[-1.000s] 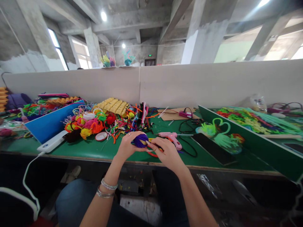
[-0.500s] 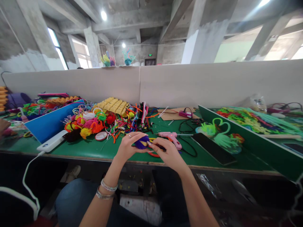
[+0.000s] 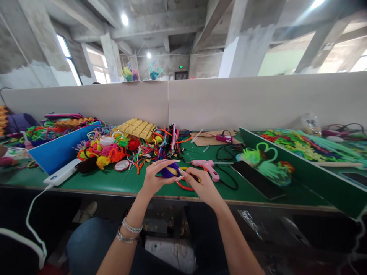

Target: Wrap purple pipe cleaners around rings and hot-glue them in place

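Bundle [image 3: 168, 172], purple with yellow: one, left of the pink glue gun [image 3: 208, 165], gripped between fingers and thumb of the left hand [image 3: 153, 178]. Right hand [image 3: 199, 184]: just in front of the glue gun, fingertips drawn together against the bundle; whether they pinch anything, I cannot tell. Black phone [image 3: 256, 179]: flat, right of the glue gun. Yellow bumpy sheet [image 3: 134, 128]: behind and left of the glue gun. Blue panel [image 3: 63, 149]: standing, well left of it.
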Motion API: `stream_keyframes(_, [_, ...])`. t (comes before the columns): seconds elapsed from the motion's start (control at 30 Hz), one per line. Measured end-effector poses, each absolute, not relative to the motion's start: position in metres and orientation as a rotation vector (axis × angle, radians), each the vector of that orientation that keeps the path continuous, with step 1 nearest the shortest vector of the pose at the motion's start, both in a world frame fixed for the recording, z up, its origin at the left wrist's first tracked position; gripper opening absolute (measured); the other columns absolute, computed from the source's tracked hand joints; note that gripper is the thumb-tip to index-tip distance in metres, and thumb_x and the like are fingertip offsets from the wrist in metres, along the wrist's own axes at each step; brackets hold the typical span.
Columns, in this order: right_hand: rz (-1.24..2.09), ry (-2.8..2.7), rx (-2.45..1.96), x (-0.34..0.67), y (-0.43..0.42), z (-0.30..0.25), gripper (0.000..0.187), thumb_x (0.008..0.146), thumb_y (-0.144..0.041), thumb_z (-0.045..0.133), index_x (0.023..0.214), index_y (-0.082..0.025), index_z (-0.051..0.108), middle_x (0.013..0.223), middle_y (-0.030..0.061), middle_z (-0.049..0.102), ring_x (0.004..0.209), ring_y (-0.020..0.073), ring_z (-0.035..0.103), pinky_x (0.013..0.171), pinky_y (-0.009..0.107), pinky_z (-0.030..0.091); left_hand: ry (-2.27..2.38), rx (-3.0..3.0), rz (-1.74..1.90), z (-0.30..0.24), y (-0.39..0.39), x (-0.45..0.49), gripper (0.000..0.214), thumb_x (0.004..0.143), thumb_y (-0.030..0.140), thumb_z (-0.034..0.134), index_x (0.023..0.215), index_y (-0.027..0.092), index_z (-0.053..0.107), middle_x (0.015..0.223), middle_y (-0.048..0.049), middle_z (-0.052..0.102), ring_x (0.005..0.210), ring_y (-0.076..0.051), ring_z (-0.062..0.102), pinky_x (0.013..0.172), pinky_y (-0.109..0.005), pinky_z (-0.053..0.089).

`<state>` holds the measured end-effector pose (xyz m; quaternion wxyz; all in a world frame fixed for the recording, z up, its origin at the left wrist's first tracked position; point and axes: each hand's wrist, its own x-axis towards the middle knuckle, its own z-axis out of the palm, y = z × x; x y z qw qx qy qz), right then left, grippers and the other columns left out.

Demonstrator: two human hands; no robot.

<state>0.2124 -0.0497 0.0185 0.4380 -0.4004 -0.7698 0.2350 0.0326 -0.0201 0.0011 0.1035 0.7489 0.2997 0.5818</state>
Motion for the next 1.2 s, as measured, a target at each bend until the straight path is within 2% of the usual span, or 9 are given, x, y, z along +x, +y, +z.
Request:
stream_keyframes(0.33, [0.682, -1.872, -0.963, 0.201, -0.053, 0.015, 0.036, 0.088, -0.042, 0.041, 0.065, -0.017, 0.050, 0.056, -0.0039, 0.040, 0.051, 0.0080, 0.035, 0.049, 0.022, 0.027, 0.912, 2.076, 1.845, -0.002, -0.016, 0.032, 0.043, 0.056, 0.029, 0.077, 0.097, 0.021, 0.066, 0.093, -0.0059, 0.071, 0.080, -0.018, 0.066, 0.075, -0.028, 0.052])
stream_keyframes(0.5, [0.723, -1.858, -0.898, 0.196, -0.053, 0.013, 0.039, 0.088, -0.043, 0.039, 0.060, -0.017, 0.044, 0.056, -0.0038, 0.038, 0.052, 0.0079, 0.034, 0.048, 0.022, 0.026, 0.871, 2.006, 1.903, -0.003, -0.017, 0.034, 0.044, 0.055, 0.031, 0.078, 0.096, 0.019, 0.065, 0.092, -0.0066, 0.071, 0.080, -0.019, 0.067, 0.073, -0.029, 0.054])
stream_keyframes(0.9, [0.899, -1.759, -0.860, 0.192, -0.051, 0.013, 0.041, 0.085, -0.048, 0.043, 0.059, -0.017, 0.043, 0.052, -0.0047, 0.034, 0.048, 0.0072, 0.030, 0.045, 0.023, 0.023, 0.767, 1.813, 1.884, -0.010, -0.015, 0.039, 0.036, 0.059, 0.026, 0.075, 0.093, 0.018, 0.065, 0.089, -0.0058, 0.071, 0.079, -0.018, 0.067, 0.071, -0.028, 0.055])
stream_keyframes(1.2, [0.918, -1.757, -0.810, 0.191, -0.051, 0.014, 0.044, 0.086, -0.047, 0.044, 0.053, -0.017, 0.043, 0.049, -0.0043, 0.037, 0.047, 0.0070, 0.031, 0.046, 0.023, 0.025, 0.617, 1.621, 1.942, -0.003, -0.017, 0.043, 0.033, 0.060, 0.020, 0.074, 0.091, 0.017, 0.065, 0.088, -0.0047, 0.071, 0.075, -0.016, 0.067, 0.068, -0.025, 0.055])
